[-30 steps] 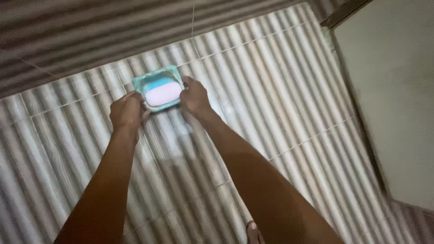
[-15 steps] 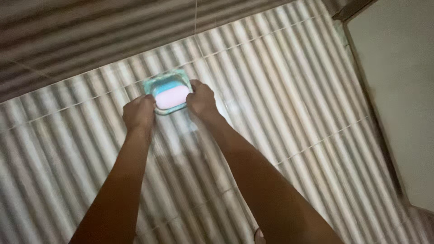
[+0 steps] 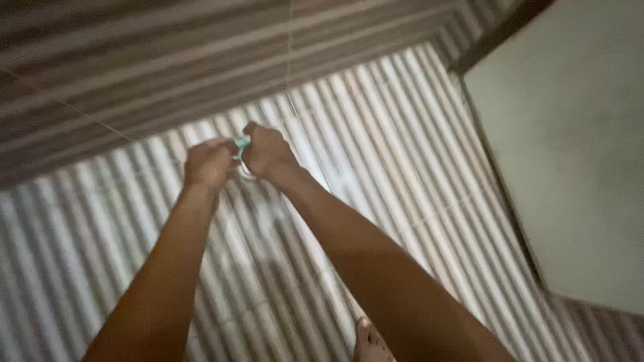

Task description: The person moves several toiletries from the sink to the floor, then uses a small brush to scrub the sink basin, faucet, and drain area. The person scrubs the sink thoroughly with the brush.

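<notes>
1. Your left hand (image 3: 209, 163) and right hand (image 3: 267, 154) meet out in front of you, knuckles nearly touching, above the ribbed tiled floor (image 3: 402, 154).
2. A teal dish (image 3: 241, 143) sits pinched between them; only a sliver shows in the gap.
3. Both grips are clenched on it, one at each side.
4. Neither hand is nearer; its long axis is hidden.

Left hand (image 3: 209, 163) and right hand (image 3: 267, 153) close together, gripping teal soap dish (image 3: 241, 143); striped tile floor (image 3: 402, 134) beneath.
</notes>
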